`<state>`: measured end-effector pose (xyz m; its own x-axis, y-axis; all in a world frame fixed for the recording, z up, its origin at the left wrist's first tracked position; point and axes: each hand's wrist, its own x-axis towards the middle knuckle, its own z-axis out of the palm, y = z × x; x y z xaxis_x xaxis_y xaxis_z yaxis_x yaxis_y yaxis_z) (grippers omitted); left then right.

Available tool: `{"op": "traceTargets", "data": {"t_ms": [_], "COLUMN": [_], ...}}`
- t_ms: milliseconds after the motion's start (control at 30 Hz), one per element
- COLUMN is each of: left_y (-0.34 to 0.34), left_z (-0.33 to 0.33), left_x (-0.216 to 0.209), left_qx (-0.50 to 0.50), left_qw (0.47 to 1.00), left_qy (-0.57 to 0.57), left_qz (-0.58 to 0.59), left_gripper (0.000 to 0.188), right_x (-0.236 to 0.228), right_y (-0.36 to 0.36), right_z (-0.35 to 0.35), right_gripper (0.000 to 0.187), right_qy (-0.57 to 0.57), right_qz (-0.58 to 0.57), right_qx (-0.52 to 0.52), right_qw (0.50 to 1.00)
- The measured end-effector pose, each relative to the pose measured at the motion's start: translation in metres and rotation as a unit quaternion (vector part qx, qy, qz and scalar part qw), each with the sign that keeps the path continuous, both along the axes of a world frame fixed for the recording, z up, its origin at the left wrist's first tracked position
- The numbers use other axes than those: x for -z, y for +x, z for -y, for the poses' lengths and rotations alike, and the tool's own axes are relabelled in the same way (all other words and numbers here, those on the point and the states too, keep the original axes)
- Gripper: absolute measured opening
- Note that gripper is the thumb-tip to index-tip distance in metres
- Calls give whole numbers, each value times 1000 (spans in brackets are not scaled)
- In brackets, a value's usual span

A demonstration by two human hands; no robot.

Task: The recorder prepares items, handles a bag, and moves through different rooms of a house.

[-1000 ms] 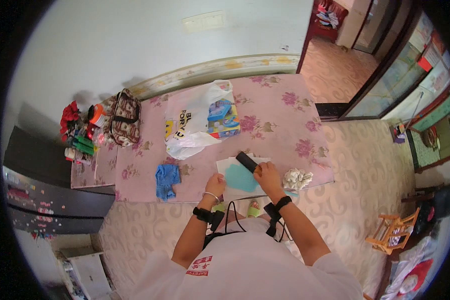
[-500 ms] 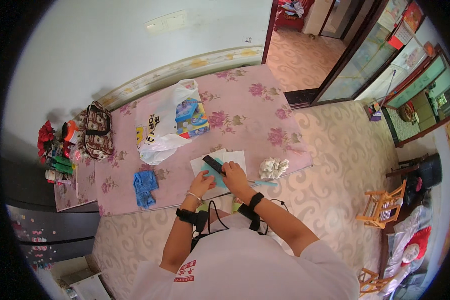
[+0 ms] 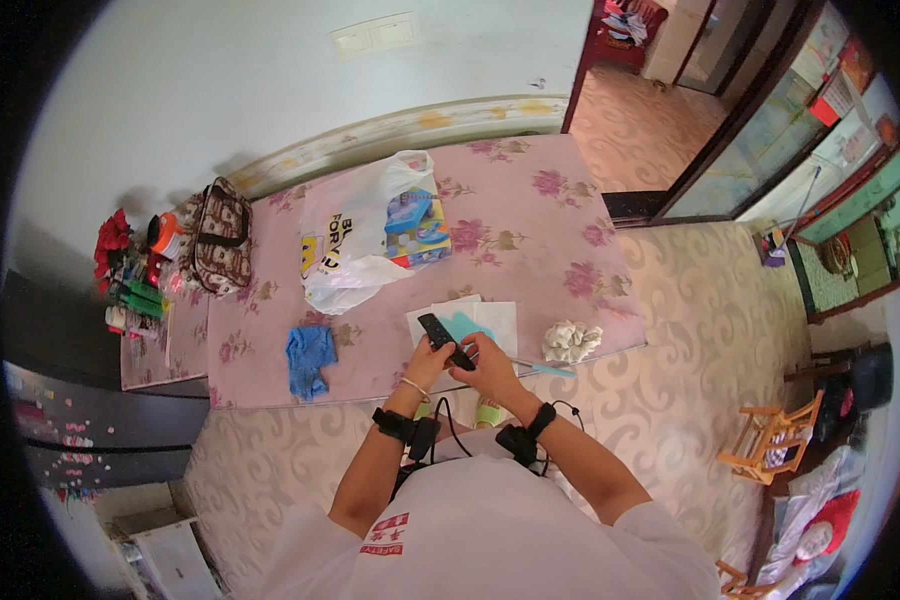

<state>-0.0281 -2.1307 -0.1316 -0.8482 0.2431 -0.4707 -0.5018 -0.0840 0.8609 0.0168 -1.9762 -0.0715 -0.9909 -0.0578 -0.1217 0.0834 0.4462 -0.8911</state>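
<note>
A long black remote control [image 3: 434,325] is held between my two hands above the near edge of the table. My left hand [image 3: 429,364] grips its left side, the thumb lying along it. Closed around its lower right end is my right hand [image 3: 491,369]. Beneath the remote lie white paper sheets [image 3: 506,322] with a light teal sheet [image 3: 461,322] on top. A pale blue stick-like thing [image 3: 550,370] pokes out to the right of my right hand. Farther right sits a crumpled white cloth [image 3: 572,341].
A flowered pink tablecloth [image 3: 530,262] covers the table. On it are a white plastic bag [image 3: 355,235] with a blue box [image 3: 417,225], a crumpled blue cloth [image 3: 310,360], and a patterned bag [image 3: 220,240] at the left. A wooden chair [image 3: 773,435] stands at the right.
My left hand has moved onto the remote, which both hands now hold. The remote has come slightly nearer to me, showing more of the teal sheet. The whole view has shifted a little.
</note>
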Motion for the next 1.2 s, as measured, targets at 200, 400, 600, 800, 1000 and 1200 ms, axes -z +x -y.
{"op": "traceTargets", "data": {"t_ms": [200, 400, 600, 800, 1000, 1200], "left_y": [12, 18, 18, 28, 34, 23], "left_z": [24, 55, 79, 126, 212, 354], "left_x": [-34, -40, -34, -18, -56, -72], "left_qx": [-12, -88, -228, -241, -301, -439], "left_qw": [996, 993, 972, 956, 951, 893], "left_qy": [86, 63, -24, -161, -74, -86], "left_qz": [16, 48, 43, -39, -21, -52], "left_gripper": [27, 30, 31, 39, 27, 26], "right_x": [28, 56, 58, 33, 60, 55], "right_y": [10, 20, 14, -3, -14, -2], "right_z": [-33, -69, -67, -50, -41, -5], "right_gripper": [32, 21, 14, 26, 50, 46], "right_qy": [137, 337, 312, 205, 203, 313], "right_qz": [-185, -177, -130, -52, -36, -26], "right_qx": [-24, -5, 7, 106, 187, 251], "right_qw": [973, 925, 941, 972, 960, 916]}}
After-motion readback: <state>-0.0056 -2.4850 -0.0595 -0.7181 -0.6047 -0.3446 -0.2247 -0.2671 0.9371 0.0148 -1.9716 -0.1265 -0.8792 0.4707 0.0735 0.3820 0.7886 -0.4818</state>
